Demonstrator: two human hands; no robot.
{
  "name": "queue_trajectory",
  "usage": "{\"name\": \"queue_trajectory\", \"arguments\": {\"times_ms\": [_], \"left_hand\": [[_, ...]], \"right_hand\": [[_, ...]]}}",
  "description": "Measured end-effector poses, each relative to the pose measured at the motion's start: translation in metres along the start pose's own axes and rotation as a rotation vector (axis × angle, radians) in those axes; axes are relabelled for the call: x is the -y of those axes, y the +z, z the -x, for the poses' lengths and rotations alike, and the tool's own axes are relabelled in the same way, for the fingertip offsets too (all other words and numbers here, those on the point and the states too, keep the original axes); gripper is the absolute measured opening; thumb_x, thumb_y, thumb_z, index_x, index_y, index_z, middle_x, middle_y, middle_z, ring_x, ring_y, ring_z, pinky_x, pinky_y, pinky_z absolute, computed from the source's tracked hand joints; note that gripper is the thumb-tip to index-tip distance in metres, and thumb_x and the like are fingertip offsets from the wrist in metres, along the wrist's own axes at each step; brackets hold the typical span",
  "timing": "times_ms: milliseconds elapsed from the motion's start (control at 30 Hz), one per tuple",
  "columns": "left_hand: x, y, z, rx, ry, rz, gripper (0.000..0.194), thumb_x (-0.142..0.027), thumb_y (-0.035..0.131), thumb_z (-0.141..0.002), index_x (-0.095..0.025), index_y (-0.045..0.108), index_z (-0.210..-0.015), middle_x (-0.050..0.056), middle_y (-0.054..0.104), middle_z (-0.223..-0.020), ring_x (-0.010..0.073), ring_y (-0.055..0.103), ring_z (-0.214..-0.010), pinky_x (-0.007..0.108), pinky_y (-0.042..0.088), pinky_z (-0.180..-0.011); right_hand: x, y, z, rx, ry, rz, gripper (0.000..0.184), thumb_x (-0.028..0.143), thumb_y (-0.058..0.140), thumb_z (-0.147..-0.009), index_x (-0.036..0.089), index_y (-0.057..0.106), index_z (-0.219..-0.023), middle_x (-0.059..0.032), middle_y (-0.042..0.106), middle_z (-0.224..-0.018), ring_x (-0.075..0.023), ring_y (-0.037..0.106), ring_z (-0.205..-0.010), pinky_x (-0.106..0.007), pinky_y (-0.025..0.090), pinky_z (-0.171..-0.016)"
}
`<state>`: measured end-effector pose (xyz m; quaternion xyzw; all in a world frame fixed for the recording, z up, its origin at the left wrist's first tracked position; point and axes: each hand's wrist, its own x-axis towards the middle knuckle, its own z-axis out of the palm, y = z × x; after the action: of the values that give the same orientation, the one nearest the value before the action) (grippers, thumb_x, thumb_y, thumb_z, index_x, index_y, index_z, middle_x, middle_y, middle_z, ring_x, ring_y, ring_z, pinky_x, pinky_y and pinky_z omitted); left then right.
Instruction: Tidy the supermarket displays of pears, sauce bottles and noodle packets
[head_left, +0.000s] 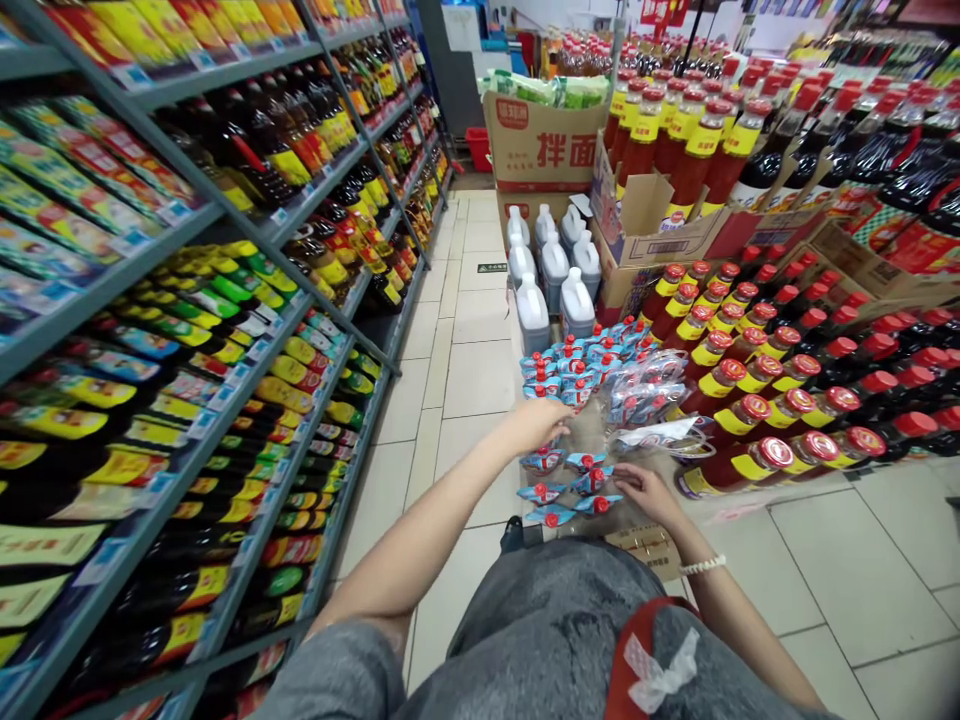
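My left hand reaches over the rows of blue spouted pouches with red caps. Its fingers are bent and closed at the edge of a pouch, partly hidden by the hand itself. Nearer to me, my right hand is open, fingers a little apart, beside a smaller group of the same pouches. Its fingertips are close to one pouch; whether they touch it I cannot tell. Brown cardboard shows between the two groups. Clear-wrapped pouches and a crumpled plastic wrapper lie to the right.
White-topped jugs stand behind the pouches. Red-capped sauce bottles crowd the right side, with opened cartons of bottles above. A tall grey shelf full of bottles lines the left, across a tiled aisle.
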<state>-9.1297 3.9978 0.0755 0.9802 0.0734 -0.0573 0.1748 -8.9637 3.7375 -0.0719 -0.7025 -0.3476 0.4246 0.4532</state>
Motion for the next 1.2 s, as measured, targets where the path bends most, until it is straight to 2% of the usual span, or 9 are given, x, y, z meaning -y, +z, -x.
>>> {"name": "queue_trajectory", "arguments": {"times_ms": [67, 167, 367, 633, 800, 933, 1067, 1133, 1200], "left_hand": [[0.007, -0.002, 0.014, -0.014, -0.059, 0.009, 0.02, -0.036, 0.061, -0.095, -0.023, 0.072, -0.106, 0.008, 0.075, -0.107, 0.0256, 0.071, -0.1, 0.032, 0.053, -0.081], [0.005, 0.016, 0.03, 0.049, -0.148, -0.03, 0.025, -0.045, 0.068, -0.089, -0.022, 0.072, -0.096, 0.011, 0.073, -0.099, 0.0287, 0.071, -0.092, 0.034, 0.053, -0.075], [-0.001, 0.049, 0.042, 0.076, -0.196, -0.027, 0.013, -0.025, 0.058, -0.095, -0.023, 0.067, -0.104, 0.01, 0.072, -0.091, 0.026, 0.072, -0.087, 0.032, 0.054, -0.077], [0.003, 0.045, 0.041, 0.124, -0.137, -0.013, 0.012, -0.023, 0.059, -0.092, -0.021, 0.07, -0.097, 0.012, 0.073, -0.091, 0.0289, 0.071, -0.089, 0.035, 0.054, -0.075], [0.005, 0.041, 0.042, 0.142, -0.117, 0.005, 0.01, -0.032, 0.07, -0.087, -0.023, 0.072, -0.09, 0.01, 0.074, -0.091, 0.0271, 0.071, -0.087, 0.031, 0.052, -0.071], [0.014, 0.027, 0.036, 0.147, -0.085, 0.044, 0.021, -0.045, 0.073, -0.085, -0.024, 0.073, -0.085, 0.005, 0.075, -0.084, 0.0226, 0.07, -0.079, 0.027, 0.047, -0.065], [0.027, 0.008, 0.018, -0.042, -0.177, 0.208, 0.037, -0.049, 0.054, -0.098, -0.022, 0.07, -0.078, 0.001, 0.073, -0.075, 0.0162, 0.067, -0.07, 0.025, 0.043, -0.064], [0.032, 0.007, 0.005, -0.156, -0.281, 0.145, 0.032, -0.046, 0.052, -0.1, -0.021, 0.069, -0.09, 0.004, 0.074, -0.088, 0.0183, 0.068, -0.078, 0.026, 0.045, -0.068], [0.033, 0.012, -0.009, -0.164, -0.324, 0.027, 0.026, -0.042, 0.06, -0.096, -0.021, 0.066, -0.109, 0.009, 0.072, -0.109, 0.0235, 0.069, -0.091, 0.03, 0.048, -0.073]], "right_hand": [[0.001, -0.001, 0.004, -0.012, 0.0, 0.022, 0.047, 0.055, 0.074, -0.076, 0.02, 0.074, -0.107, -0.0134, 0.076, -0.117, -0.0317, 0.072, -0.109, -0.05, 0.055, -0.102], [0.001, 0.0, 0.009, -0.043, -0.008, 0.044, 0.047, 0.058, 0.07, -0.08, 0.019, 0.074, -0.107, -0.0134, 0.076, -0.115, -0.0318, 0.072, -0.108, -0.05, 0.055, -0.101], [0.003, -0.007, 0.015, -0.133, -0.022, 0.035, 0.052, 0.064, 0.063, -0.085, 0.02, 0.073, -0.111, -0.0134, 0.077, -0.111, -0.0304, 0.076, -0.097, -0.047, 0.059, -0.093], [0.015, -0.003, 0.017, -0.149, -0.027, 0.088, 0.042, 0.054, 0.062, -0.088, 0.02, 0.073, -0.11, -0.0116, 0.078, -0.109, -0.0286, 0.075, -0.099, -0.045, 0.059, -0.093], [0.023, 0.004, 0.019, -0.117, -0.02, 0.064, 0.044, 0.055, 0.063, -0.088, 0.02, 0.073, -0.112, -0.0112, 0.077, -0.11, -0.0279, 0.075, -0.097, -0.043, 0.06, -0.091], [0.023, 0.002, 0.021, -0.132, -0.01, 0.071, 0.045, 0.056, 0.063, -0.087, 0.02, 0.074, -0.111, -0.0111, 0.078, -0.108, -0.0281, 0.075, -0.096, -0.043, 0.06, -0.09], [0.017, -0.001, 0.023, -0.155, 0.002, 0.094, 0.045, 0.056, 0.062, -0.088, 0.02, 0.073, -0.111, -0.0108, 0.078, -0.105, -0.0285, 0.074, -0.096, -0.043, 0.059, -0.089], [0.015, -0.001, 0.024, -0.162, 0.004, 0.095, 0.044, 0.055, 0.061, -0.088, 0.02, 0.073, -0.112, -0.011, 0.078, -0.105, -0.0286, 0.074, -0.096, -0.043, 0.059, -0.089], [0.016, 0.0, 0.025, -0.171, 0.001, 0.091, 0.043, 0.055, 0.062, -0.088, 0.02, 0.073, -0.112, -0.0113, 0.078, -0.106, -0.0288, 0.075, -0.096, -0.043, 0.059, -0.088]]}}
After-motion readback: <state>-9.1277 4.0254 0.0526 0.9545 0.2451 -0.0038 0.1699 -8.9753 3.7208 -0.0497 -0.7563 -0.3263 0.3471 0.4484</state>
